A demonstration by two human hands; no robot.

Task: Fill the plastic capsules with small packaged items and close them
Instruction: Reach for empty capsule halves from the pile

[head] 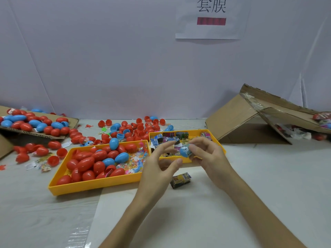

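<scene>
My right hand [206, 154] pinches a blue capsule half [185, 152] with a small printed packet inside it, held above the near rim of the small yellow tray [217, 142] of packaged items. My left hand [161, 163] hovers just left of the capsule, fingers spread and relaxed, holding nothing. A large yellow tray [93, 185] to the left holds several red and blue capsules plus bags of colourful small toys. One dark packaged item [180, 180] lies on the table below my hands.
Loose red and blue capsules and halves [129, 130] litter the table behind the trays. A flattened cardboard sheet [35, 126] at far left carries more capsules. A tipped cardboard box [250, 117] with wrapped items stands at right. A paper sign [211, 17] hangs on the wall.
</scene>
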